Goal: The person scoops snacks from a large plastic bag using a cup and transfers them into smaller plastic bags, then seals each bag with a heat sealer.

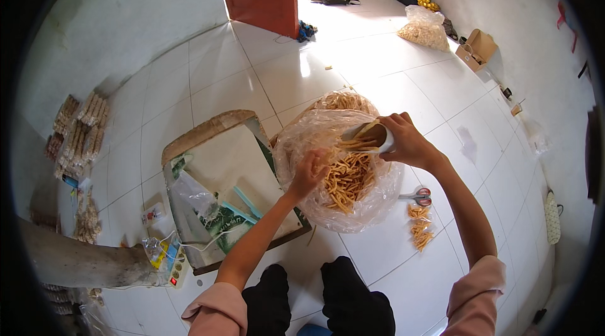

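Note:
A large clear plastic bag (298, 199) of golden stick-shaped snacks (347, 180) stands open on the floor before me. My right hand (409, 142) grips a light-coloured cup (388, 140), tilted with its mouth to the left over the bag; several sticks lie inside it and at its mouth. My left hand (312, 170) is at the bag's left side, its fingers curled on thin clear plastic near the cup's mouth. Whether that plastic is the bag's rim or a separate small bag I cannot tell. Scissors (422, 197) lie right of the bag, above small filled packets (419, 232).
A worn board (222, 147) at left bears clear sleeves (191, 192) and light-blue strips (246, 201). Near its lower left corner is a power strip (177, 272). Packed snacks (78, 133) are stacked by the left wall. Another snack bag (425, 33) and a cardboard box (477, 50) stand farther back.

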